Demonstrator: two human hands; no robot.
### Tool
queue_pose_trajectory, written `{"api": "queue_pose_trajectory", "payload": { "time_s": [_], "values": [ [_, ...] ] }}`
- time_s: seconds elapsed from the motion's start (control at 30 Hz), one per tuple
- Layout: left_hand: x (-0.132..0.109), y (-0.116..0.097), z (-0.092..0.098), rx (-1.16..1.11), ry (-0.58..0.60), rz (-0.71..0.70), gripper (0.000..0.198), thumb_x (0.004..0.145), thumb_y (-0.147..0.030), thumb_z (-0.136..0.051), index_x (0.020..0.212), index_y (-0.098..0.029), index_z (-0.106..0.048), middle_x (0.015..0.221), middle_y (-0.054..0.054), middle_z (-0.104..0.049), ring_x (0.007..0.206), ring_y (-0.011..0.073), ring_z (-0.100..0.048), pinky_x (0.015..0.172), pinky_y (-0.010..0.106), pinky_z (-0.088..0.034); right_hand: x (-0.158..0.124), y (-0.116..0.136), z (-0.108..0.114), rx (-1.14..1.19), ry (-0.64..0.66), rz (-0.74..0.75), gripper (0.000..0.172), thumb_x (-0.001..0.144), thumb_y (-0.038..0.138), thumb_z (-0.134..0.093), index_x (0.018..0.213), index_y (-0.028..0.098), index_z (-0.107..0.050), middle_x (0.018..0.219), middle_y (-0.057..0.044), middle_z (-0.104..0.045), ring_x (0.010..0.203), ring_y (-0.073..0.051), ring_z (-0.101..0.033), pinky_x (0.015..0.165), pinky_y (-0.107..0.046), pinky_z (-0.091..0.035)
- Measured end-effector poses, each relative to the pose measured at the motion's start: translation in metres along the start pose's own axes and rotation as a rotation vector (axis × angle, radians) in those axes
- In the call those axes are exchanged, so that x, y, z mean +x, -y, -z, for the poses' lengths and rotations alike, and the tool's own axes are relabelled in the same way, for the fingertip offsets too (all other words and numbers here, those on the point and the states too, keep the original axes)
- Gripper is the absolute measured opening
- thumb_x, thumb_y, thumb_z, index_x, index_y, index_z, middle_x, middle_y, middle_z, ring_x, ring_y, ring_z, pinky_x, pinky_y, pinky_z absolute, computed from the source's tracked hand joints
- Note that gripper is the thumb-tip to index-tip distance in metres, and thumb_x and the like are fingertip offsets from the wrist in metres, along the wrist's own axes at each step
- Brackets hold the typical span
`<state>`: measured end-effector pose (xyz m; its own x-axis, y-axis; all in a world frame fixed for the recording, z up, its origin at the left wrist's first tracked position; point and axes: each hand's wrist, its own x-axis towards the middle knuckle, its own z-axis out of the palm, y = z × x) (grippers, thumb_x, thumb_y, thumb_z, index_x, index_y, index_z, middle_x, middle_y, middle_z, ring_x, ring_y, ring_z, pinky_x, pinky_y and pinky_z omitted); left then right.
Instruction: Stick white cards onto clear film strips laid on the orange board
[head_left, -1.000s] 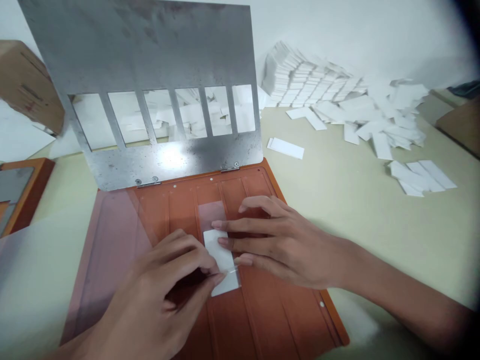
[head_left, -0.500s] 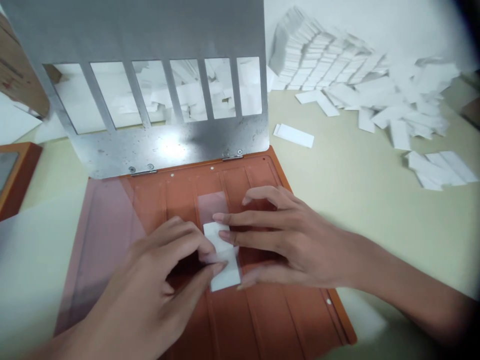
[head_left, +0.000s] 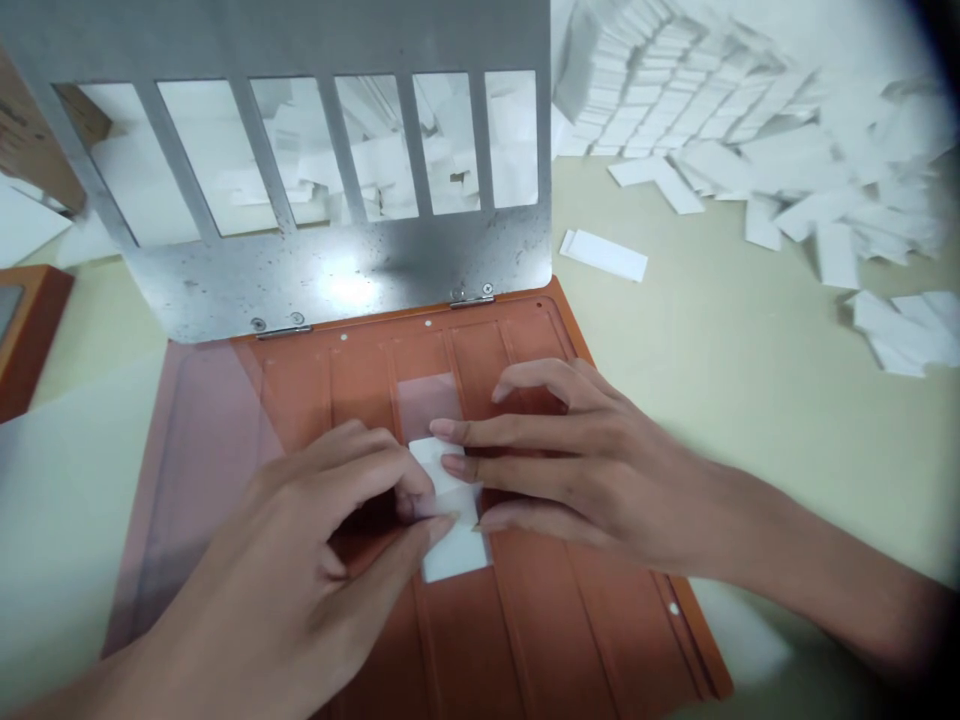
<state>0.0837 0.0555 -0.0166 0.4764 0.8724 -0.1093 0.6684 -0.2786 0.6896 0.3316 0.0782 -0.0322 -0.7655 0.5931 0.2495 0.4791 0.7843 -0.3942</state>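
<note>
A white card (head_left: 456, 556) lies lengthwise on the orange grooved board (head_left: 375, 650), with a thin see-through film (head_left: 429, 402) showing beyond its far end. My left hand (head_left: 322, 530) is closed at the card's left edge, thumb and forefinger pinching what looks like a fold of the film across the card. From the right, my right hand (head_left: 577, 460) reaches over with fingers stretched and apart, two fingertips resting on the card's upper part and the thumb by its right edge. The hinged metal plate (head_left: 345, 280) with rectangular cut-outs stands raised at the board's far edge.
Two white cards (head_left: 606, 255) lie right of the metal plate. Farther back are stacked white cards (head_left: 660, 80) and a loose heap (head_left: 832, 190). A large translucent sheet (head_left: 67, 500) covers the left side, near another orange frame (head_left: 37, 330).
My right thumb has moved up slightly along the card's right edge. Both hands stay at the card, and the view has shifted a little.
</note>
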Motion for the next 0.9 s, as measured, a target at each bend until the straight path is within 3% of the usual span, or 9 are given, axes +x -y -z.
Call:
{"api": "queue_pose_trajectory", "payload": {
  "time_s": [0.4,0.57,0.9],
  "values": [
    [-0.003,0.002,0.0,0.025,-0.027,0.041,0.01,0.092,-0.029,-0.06,0.083,-0.025,-0.061,0.08,-0.003,-0.064,0.067,0.011,-0.06,0.044,0.015,-0.043,0.002,0.0,0.002,0.006,0.026,-0.026,0.037,0.104,0.043,-0.049,0.127,0.024,-0.072,0.131,-0.004,-0.069,0.122,-0.027,-0.054,0.104,-0.045,-0.046],
    [0.001,0.002,0.001,0.012,-0.008,0.069,0.012,0.092,-0.03,-0.06,0.082,-0.024,-0.059,0.074,-0.004,-0.064,0.061,0.0108,-0.057,0.043,0.017,-0.041,0.001,0.0,0.001,0.016,0.033,-0.048,0.037,0.106,0.042,-0.046,0.128,0.026,-0.071,0.136,0.002,-0.066,0.121,-0.027,-0.054,0.103,-0.043,-0.045],
    [0.008,0.002,0.003,-0.026,0.006,0.088,0.017,0.091,-0.031,-0.062,0.076,-0.024,-0.059,0.062,-0.008,-0.058,0.051,0.0074,-0.05,0.041,0.016,-0.036,-0.002,-0.002,0.0,0.006,0.024,-0.015,0.051,0.1,0.054,-0.052,0.136,0.02,-0.065,0.132,-0.005,-0.068,0.121,-0.028,-0.051,0.103,-0.046,-0.044]
  ]
}}
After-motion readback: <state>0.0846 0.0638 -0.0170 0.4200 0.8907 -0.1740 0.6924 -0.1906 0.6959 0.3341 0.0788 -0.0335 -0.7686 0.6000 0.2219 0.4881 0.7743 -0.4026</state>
